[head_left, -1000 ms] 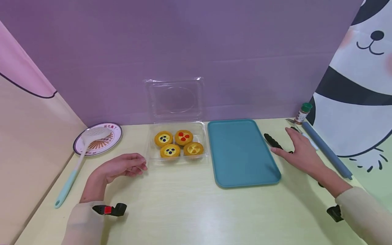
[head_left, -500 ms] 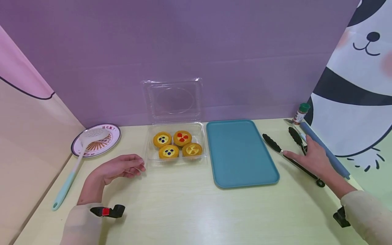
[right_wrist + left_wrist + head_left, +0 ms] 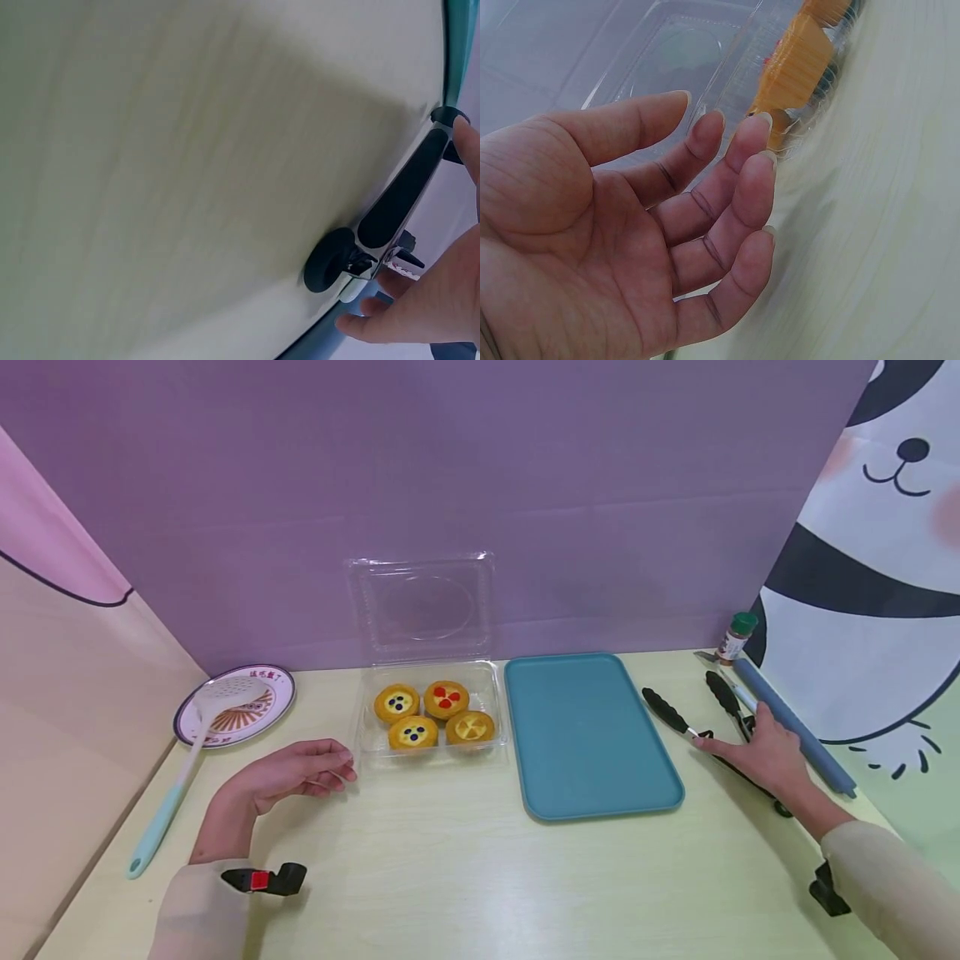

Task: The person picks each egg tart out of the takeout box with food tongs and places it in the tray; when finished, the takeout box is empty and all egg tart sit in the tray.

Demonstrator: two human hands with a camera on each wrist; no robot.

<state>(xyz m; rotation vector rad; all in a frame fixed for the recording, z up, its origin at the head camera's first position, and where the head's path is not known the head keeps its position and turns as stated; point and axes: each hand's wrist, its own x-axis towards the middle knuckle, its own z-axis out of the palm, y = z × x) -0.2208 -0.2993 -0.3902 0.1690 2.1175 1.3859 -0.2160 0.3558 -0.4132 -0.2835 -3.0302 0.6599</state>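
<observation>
My right hand spans a pair of black-handled tongs lying spread on the table, right of the tray. Its thumb is against one arm and its fingers are at the other, holding the tongs between them. In the right wrist view, the thumb meets the tongs near a black band, and the fingers curl at the far side. My left hand hovers loosely curled beside a clear plastic box and holds nothing. Several small tarts sit in the box, whose hinged lid stands raised.
A blue tray lies between box and tongs. Far left, a white skimmer with a pale-blue handle rests across a patterned plate. Beyond the tongs are a blue roll, a knife-like utensil and a green-capped bottle.
My right hand has come down from above the tongs onto them, thumb and fingers moving to the two arms. My left hand has stayed in place. The view has shifted slightly.
</observation>
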